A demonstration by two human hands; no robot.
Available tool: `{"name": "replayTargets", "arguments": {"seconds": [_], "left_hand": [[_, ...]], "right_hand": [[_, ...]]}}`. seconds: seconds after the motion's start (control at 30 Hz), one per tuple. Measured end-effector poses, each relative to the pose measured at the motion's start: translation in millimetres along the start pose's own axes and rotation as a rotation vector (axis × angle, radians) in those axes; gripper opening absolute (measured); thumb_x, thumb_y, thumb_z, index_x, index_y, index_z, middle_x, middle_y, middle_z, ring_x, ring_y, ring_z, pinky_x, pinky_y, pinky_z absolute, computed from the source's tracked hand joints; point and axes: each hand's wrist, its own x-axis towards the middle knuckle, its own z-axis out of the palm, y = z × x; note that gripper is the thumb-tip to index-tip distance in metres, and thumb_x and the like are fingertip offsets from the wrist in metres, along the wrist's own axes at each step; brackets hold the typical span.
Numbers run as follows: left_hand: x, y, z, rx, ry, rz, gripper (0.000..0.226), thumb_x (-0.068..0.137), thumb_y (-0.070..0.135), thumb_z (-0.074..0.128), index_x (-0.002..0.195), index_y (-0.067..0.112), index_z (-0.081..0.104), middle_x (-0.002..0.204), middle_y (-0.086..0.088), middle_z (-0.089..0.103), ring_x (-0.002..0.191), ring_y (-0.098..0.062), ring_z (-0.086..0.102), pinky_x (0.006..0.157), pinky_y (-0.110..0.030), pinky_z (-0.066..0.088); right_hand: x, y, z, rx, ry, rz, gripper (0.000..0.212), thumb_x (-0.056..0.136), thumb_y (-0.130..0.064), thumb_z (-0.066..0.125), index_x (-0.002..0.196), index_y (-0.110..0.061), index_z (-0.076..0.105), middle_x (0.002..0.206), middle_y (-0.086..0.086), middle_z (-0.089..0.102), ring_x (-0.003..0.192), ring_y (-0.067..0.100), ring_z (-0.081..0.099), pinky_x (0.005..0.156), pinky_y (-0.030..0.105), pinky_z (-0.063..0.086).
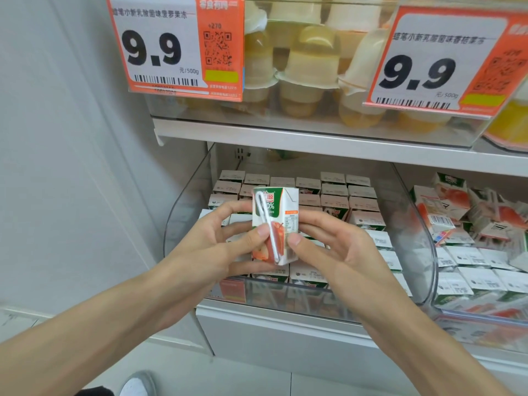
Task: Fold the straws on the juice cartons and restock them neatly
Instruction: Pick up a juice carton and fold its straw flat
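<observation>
I hold a small white-and-green apple juice carton [281, 208] upright in front of the shelf. A wrapped white straw [264, 212] runs slantwise down its front face, bent over at the top. My left hand [223, 241] grips the carton's left side, thumb on the front near the straw. My right hand [328, 244] grips its right side, thumb tip at the lower front edge. Behind and below, a clear plastic bin [414, 224] holds several rows of the same cartons [334, 192] standing neatly.
A second bin at the right holds jumbled cartons [468, 224]. The shelf above [314, 138] carries jelly cups [311, 67] and two orange 9.9 price tags [174, 44]. A white wall panel [71, 167] stands to the left. My shoe [137, 385] shows on the floor.
</observation>
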Motion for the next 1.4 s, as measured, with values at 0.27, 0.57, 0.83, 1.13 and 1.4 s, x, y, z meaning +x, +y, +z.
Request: {"name": "replayTargets", "arguments": {"seconds": [0.27, 0.57, 0.83, 1.13, 1.4], "left_hand": [[-2.3, 0.6, 1.9, -0.017, -0.002, -0.015, 0.041, 0.097, 0.022, 0.072, 0.137, 0.023, 0.066, 0.122, -0.01, 0.079, 0.108, -0.033, 0.078, 0.083, -0.036, 0.066], [-2.7, 5.0, 0.5, 0.067, -0.01, 0.035, 0.038, 0.101, 0.033, 0.066, 0.14, 0.032, 0.066, 0.125, -0.005, 0.079, 0.113, -0.026, 0.077, 0.084, -0.03, 0.065], [-3.6, 6.3, 6.4, 0.023, 0.027, -0.001, 0.039, 0.094, 0.048, 0.067, 0.132, 0.051, 0.063, 0.112, -0.013, 0.081, 0.096, -0.032, 0.081, 0.078, -0.032, 0.066], [-2.2, 7.6, 6.7, 0.027, 0.054, -0.048, 0.027, 0.099, 0.046, 0.062, 0.122, 0.041, 0.075, 0.113, -0.008, 0.081, 0.093, -0.034, 0.081, 0.074, -0.032, 0.065], [-1.7, 9.7, 7.7, 0.002, 0.081, -0.073, 0.029, 0.097, 0.045, 0.064, 0.119, 0.032, 0.077, 0.108, -0.02, 0.079, 0.091, -0.036, 0.081, 0.072, -0.032, 0.065]], "right_hand": [[4.6, 3.4, -2.6, -0.063, 0.109, 0.025, 0.032, 0.089, -0.035, 0.082, 0.118, -0.046, 0.077, 0.102, -0.007, 0.078, 0.098, 0.01, 0.076, 0.087, 0.023, 0.059], [2.4, -4.0, -2.1, 0.026, 0.064, 0.055, 0.035, 0.089, -0.049, 0.074, 0.122, -0.059, 0.067, 0.106, -0.008, 0.083, 0.101, 0.009, 0.078, 0.094, 0.033, 0.05], [3.5, -7.1, 3.2, 0.151, 0.07, 0.112, 0.023, 0.104, -0.033, 0.061, 0.119, -0.042, 0.076, 0.095, 0.009, 0.081, 0.079, 0.019, 0.074, 0.076, 0.027, 0.062], [8.9, -9.6, 4.1, 0.285, 0.069, 0.201, 0.027, 0.104, -0.023, 0.06, 0.11, -0.033, 0.084, 0.079, 0.008, 0.072, 0.068, 0.018, 0.068, 0.066, 0.025, 0.058], [1.3, -5.4, -0.1, 0.028, 0.02, 0.112, 0.048, 0.092, -0.017, 0.082, 0.13, -0.044, 0.072, 0.096, 0.004, 0.078, 0.084, 0.011, 0.072, 0.084, 0.025, 0.061]]}}
